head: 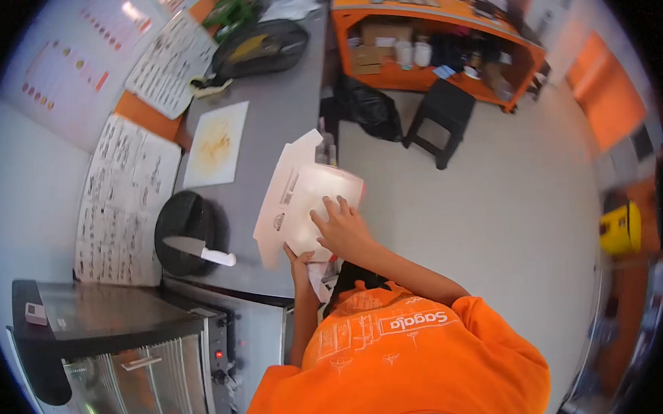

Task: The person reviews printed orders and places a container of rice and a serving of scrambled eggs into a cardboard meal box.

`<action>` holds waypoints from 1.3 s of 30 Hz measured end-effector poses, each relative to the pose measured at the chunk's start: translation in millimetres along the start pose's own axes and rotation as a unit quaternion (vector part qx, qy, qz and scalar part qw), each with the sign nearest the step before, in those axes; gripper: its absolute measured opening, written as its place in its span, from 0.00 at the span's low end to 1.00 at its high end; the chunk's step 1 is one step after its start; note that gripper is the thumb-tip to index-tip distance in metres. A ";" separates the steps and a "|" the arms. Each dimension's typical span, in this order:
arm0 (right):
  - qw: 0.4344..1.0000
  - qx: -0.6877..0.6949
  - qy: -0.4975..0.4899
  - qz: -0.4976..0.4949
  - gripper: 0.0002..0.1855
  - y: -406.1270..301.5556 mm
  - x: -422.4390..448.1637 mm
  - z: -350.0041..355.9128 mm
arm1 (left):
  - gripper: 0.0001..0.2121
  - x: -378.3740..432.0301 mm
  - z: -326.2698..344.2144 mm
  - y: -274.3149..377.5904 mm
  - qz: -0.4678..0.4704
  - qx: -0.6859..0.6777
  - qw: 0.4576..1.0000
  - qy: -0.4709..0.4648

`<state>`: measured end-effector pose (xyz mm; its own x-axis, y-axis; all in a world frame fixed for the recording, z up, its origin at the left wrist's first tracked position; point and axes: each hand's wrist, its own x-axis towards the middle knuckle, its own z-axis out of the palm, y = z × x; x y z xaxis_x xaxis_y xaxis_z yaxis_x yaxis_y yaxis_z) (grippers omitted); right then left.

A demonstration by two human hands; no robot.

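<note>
A white cardboard food box [308, 186], part folded with a flap standing out on its left, is held at the counter's front edge. The flap bears printed writing. My left hand [299, 262] grips the box's near corner, thumb on the white panel and the other fingers mostly hidden. Spread fingers of my right hand [343, 226] lie against the box's pale face. Left of the box, a kitchen knife [203, 250] with a white handle rests across a round black lid or pan [175, 222]. Beyond it is a stained white cutting board [216, 145].
The grey counter [271, 98] carries a black container [261, 48] at its far end. An oven or glass-fronted warmer [139, 376] stands at the near left. On the floor are a black stool [444, 113] and a black plastic bag [369, 108], before an orange shelf unit [439, 8].
</note>
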<state>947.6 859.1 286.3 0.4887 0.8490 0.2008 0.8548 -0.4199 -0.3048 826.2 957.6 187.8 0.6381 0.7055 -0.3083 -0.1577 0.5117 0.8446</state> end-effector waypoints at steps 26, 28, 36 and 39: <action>0.967 0.056 -0.210 -0.129 0.23 322.9 450.3 79.9 | 0.25 242.0 59.9 74.1 -0.101 0.361 0.896 0.238; 0.972 0.091 -0.129 -0.176 0.21 336.8 528.6 88.6 | 0.25 245.8 77.9 56.5 -0.099 0.286 0.913 0.275; 0.960 0.054 0.182 -0.206 0.25 353.3 834.5 74.6 | 0.21 303.7 155.4 -5.6 -0.077 0.324 0.791 0.513; 0.982 -0.017 0.061 -0.180 0.27 353.3 888.8 79.5 | 0.19 325.4 191.8 12.5 -0.150 0.319 0.751 0.558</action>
<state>1670.1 1490.8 283.1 0.1691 0.9002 0.4014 0.9803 -0.1115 -0.1630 1176.4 1099.5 182.0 -0.5126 0.7591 -0.4014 0.4872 0.6420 0.5920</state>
